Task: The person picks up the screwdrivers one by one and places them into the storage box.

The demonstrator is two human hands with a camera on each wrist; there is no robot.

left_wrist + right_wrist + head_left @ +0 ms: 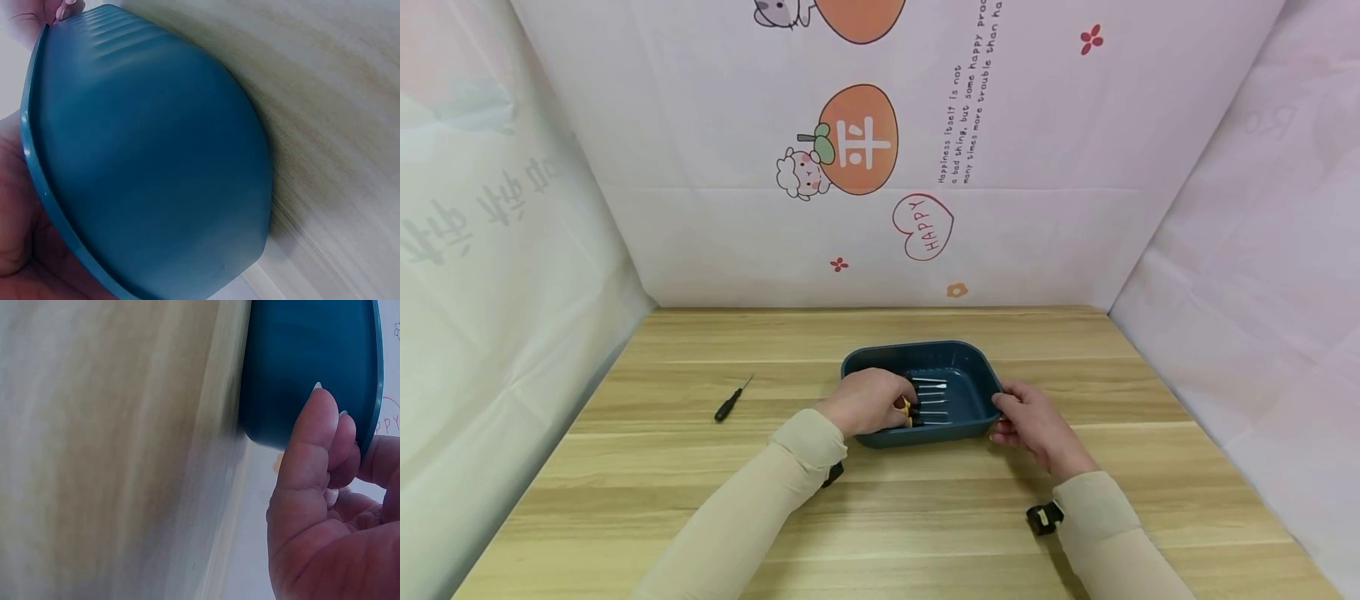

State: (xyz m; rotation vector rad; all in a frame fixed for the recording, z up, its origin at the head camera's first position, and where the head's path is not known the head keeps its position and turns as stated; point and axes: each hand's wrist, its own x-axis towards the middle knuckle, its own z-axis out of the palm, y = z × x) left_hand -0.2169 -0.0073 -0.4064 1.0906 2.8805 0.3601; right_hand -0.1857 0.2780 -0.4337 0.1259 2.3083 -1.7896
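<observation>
A dark blue plastic bin (880,438) stands on the table, with several screwdrivers (934,402) side by side in it, their metal shafts pointing right. My left hand (868,400) reaches over the bin's left end. Its thumb and fingers curl about a yellow-and-black screwdriver handle (906,408); the fingertips are partly hidden. In the left wrist view the bin's outer wall (156,144) covers most of that hand's work. My right hand (1033,421) grips the bin's right end, thumb over the rim. The right wrist view shows its fingers (312,437) against the outer wall.
A black-handled screwdriver (727,406) lies on the wooden table (925,525), left of the bin. Printed white sheets (737,242) enclose the table at the back and both sides.
</observation>
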